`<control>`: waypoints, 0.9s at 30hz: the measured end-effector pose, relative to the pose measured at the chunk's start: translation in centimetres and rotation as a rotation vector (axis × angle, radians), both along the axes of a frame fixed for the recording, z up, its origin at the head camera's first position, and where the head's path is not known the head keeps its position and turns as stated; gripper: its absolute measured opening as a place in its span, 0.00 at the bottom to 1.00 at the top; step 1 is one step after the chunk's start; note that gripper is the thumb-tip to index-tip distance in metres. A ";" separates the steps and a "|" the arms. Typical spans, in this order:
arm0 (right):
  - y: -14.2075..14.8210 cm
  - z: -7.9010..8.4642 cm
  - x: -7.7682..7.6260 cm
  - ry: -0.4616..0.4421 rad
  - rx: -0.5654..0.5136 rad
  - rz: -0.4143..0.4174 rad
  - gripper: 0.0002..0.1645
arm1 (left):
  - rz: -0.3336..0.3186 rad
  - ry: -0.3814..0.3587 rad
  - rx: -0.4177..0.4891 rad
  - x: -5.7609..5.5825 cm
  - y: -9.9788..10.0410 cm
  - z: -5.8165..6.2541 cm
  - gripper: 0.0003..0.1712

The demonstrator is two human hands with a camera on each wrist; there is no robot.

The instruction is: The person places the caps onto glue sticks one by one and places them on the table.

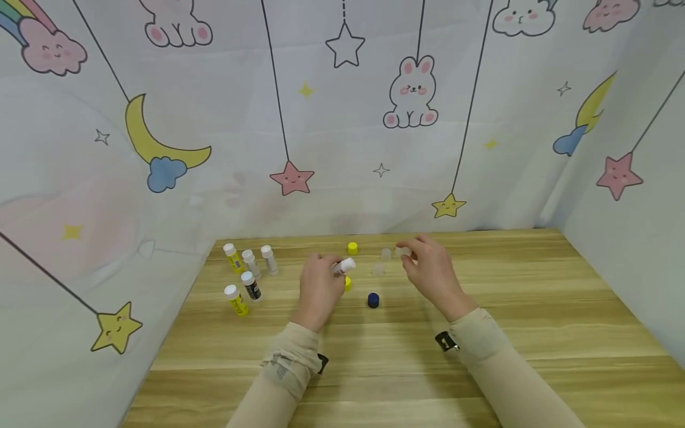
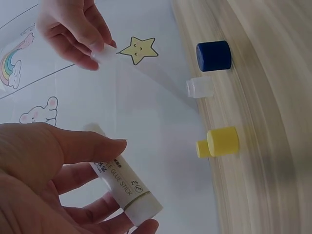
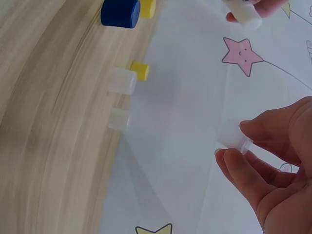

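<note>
My left hand (image 1: 319, 288) grips a white glue stick (image 2: 122, 183) between thumb and fingers, raised above the table and tilted. Its printed label faces the left wrist camera, and the thumb covers part of its far end. My right hand (image 1: 433, 270) pinches a small translucent cap (image 3: 232, 135) by the fingertips, also lifted. Between and below the hands, a dark blue cap (image 1: 373, 301), two yellow caps (image 1: 352, 248) and two translucent caps (image 1: 379, 269) stand on the wooden table.
Several glue sticks with white ends stand at the table's left: a yellow one (image 1: 236, 300) in front, a black one (image 1: 251, 286) beside it, and white and yellow ones behind. A patterned curtain (image 1: 235, 119) hangs along the table's back edge (image 1: 497, 230).
</note>
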State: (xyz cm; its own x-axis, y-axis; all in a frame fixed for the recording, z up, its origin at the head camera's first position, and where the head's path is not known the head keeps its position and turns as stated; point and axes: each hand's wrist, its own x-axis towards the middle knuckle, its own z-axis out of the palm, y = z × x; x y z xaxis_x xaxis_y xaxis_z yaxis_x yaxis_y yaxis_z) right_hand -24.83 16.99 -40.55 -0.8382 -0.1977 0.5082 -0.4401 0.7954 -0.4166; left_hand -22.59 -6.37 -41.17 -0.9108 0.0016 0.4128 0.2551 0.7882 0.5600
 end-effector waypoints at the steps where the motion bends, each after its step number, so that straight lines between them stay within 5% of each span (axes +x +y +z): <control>1: -0.1 0.1 0.1 0.008 -0.007 0.004 0.13 | -0.001 0.011 -0.003 0.1 0.1 0.1 0.14; 10: -1.1 0.9 0.6 0.058 -0.072 0.049 0.13 | -0.031 0.078 -0.009 0.7 1.2 0.7 0.16; 27: -2.3 1.1 1.6 -0.017 -0.252 0.190 0.10 | -0.033 0.165 -0.039 1.2 2.9 -0.2 0.13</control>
